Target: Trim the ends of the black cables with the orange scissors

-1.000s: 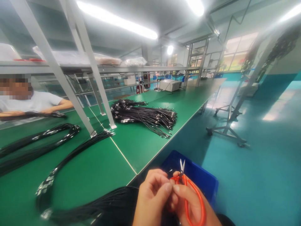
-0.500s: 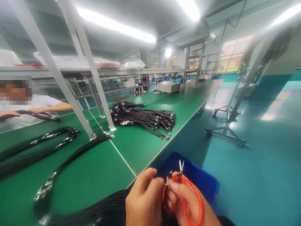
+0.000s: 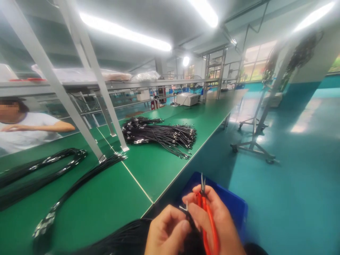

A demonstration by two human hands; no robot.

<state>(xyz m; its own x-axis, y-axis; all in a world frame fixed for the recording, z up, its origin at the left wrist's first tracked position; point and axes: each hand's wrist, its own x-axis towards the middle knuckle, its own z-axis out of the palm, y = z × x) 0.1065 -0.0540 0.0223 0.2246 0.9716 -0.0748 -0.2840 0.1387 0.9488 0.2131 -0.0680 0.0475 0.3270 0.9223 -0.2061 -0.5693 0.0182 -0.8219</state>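
Note:
My right hand [image 3: 223, 219] is wrapped round orange-handled scissors [image 3: 208, 216], whose short metal blades point up and lie nearly together. Close beside it, my left hand [image 3: 168, 230] pinches the end of a black cable [image 3: 190, 219]; pale, stripped-looking wire tips stick up between the two hands. A thick bundle of black cables [image 3: 124, 235] runs along the table edge to my left hand. Behind my hands a blue bin [image 3: 233, 203] stands below the table's edge.
On the green table [image 3: 106, 202] lie a large pile of black cables [image 3: 162, 134] and a looped cable bundle [image 3: 66, 157]. White shelf posts [image 3: 106, 78] rise from it. A co-worker [image 3: 32, 124] sits across at the left. A wheeled metal stand [image 3: 256, 141] is on the floor at right.
The scissors' blades have closed up and their handles have drawn together. My left hand has turned, showing the cable end. The co-worker's hands no longer show the black cables held earlier.

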